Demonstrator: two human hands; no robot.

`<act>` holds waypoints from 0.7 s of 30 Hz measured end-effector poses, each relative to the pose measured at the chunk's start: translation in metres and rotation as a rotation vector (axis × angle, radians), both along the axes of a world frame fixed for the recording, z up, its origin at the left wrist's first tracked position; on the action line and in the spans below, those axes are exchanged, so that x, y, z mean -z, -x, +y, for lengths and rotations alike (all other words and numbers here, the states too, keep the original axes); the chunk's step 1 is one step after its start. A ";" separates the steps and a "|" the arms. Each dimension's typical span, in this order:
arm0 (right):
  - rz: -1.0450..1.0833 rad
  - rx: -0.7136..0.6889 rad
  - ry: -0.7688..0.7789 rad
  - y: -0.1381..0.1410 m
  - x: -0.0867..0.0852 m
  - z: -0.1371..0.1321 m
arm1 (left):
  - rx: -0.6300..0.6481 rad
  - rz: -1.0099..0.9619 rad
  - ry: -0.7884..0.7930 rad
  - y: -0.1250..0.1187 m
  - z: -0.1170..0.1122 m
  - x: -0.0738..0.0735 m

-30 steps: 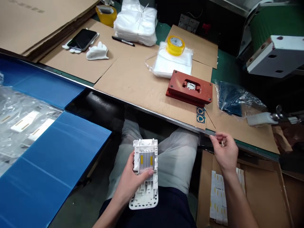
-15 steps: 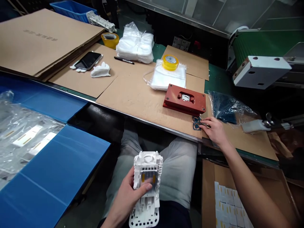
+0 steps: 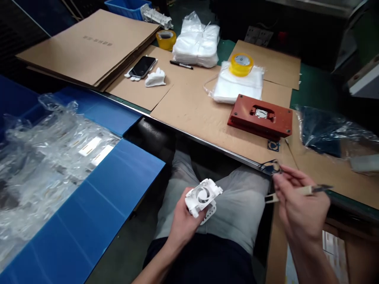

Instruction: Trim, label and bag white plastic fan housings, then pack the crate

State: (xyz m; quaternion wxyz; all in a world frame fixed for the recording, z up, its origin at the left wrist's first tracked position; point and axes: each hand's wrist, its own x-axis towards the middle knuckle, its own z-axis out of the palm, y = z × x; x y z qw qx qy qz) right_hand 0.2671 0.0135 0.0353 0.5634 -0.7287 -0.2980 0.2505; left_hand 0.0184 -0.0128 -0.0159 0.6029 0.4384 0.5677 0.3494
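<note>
My left hand [image 3: 185, 225] is closed around a white plastic housing [image 3: 203, 196], its end with a round fan-like opening tilted up toward me. In my right hand [image 3: 299, 201], thumb and forefinger pinch a thin dark cut-out sheet piece [image 3: 271, 167] with curved openings. A slim pale tool [image 3: 303, 191] with a dark pointed tip also lies across that hand, held by the other fingers. Beyond it, a second dark square cut-out piece [image 3: 272, 145] lies on the cardboard, at the front edge of a red block fixture [image 3: 251, 122] with a small white part [image 3: 261, 113] in its recess.
Yellow tape [image 3: 241, 65] sits on white plastic bags [image 3: 237, 88]. A clear bag [image 3: 331, 130] lies at right. Behind are a phone [image 3: 143, 67], a white glove [image 3: 155, 78] and a cardboard stack [image 3: 89, 43]. Bagged white parts [image 3: 91, 146] fill a blue box [image 3: 124, 189] at left.
My right hand has come back from the table with a dark cut-out piece. My left hand has tipped the housing so its fan-like end faces up. The view has shifted left.
</note>
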 end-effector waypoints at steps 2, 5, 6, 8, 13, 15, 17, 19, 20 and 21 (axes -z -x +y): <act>0.258 -0.086 0.103 0.034 -0.002 -0.025 | -0.009 0.062 -0.013 -0.003 -0.001 0.000; 0.478 -0.194 0.210 0.069 0.000 -0.050 | -0.018 0.102 -0.045 -0.005 -0.002 0.000; 0.526 -0.233 0.241 0.077 0.002 -0.054 | -0.021 0.106 -0.063 -0.005 -0.003 0.001; 0.598 -0.298 0.288 0.087 0.006 -0.058 | -0.020 0.102 -0.100 -0.005 -0.003 0.001; 0.626 -0.332 0.319 0.096 0.013 -0.056 | -0.013 0.104 -0.139 -0.006 -0.005 0.001; 0.629 -0.330 0.326 0.097 0.013 -0.054 | -0.006 0.130 -0.158 -0.006 -0.005 0.001; 0.653 -0.333 0.333 0.098 0.012 -0.053 | 0.000 0.141 -0.176 -0.006 -0.005 0.001; 0.690 -0.334 0.341 0.099 0.010 -0.052 | 0.005 0.138 -0.186 -0.006 -0.005 0.001; 0.708 -0.334 0.345 0.099 0.010 -0.051 | 0.008 0.138 -0.189 -0.006 -0.004 0.001; 0.722 -0.332 0.347 0.099 0.009 -0.051 | 0.010 0.140 -0.192 -0.006 -0.004 0.001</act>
